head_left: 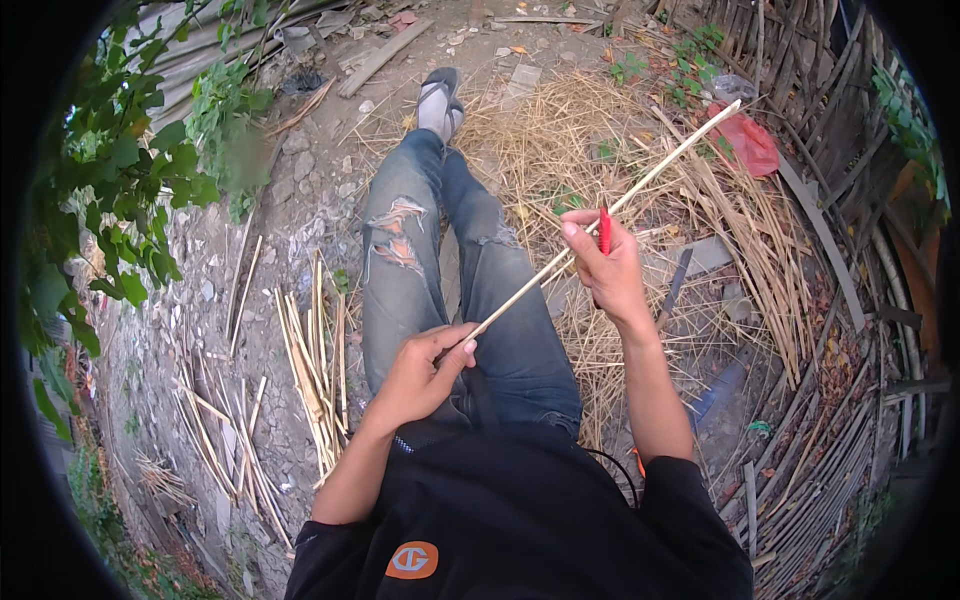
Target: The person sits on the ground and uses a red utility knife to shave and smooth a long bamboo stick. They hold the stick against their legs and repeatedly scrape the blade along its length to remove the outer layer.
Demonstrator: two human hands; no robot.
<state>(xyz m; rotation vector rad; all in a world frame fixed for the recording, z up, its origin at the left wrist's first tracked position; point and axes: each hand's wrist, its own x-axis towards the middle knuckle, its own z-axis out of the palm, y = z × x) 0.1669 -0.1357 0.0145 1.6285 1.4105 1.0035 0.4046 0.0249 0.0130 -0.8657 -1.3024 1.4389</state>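
A long, pale, thin wooden stick [672, 163] runs slantwise across my lap, its lower end by my left and its upper end far to the right. My left hand [425, 368] is closed on the lower end, thumb and fingers pinched together. Higher up, my right hand [610, 270] is closed around a slim red tool [604, 231] that stands up between thumb and fingers; its kind and any blade cannot be made out. The stick passes right at the fingers of that hand, above my jeans [500, 290].
Pale split sticks [312, 370] lie in a bundle left of my legs, with more sticks [235, 440] beyond. Straw-like shavings [560, 130] cover the ground ahead and right. Long strips [770, 270] and a red plastic bag [748, 140] lie near a stick fence [830, 110]. Leafy branches [120, 170] hang left.
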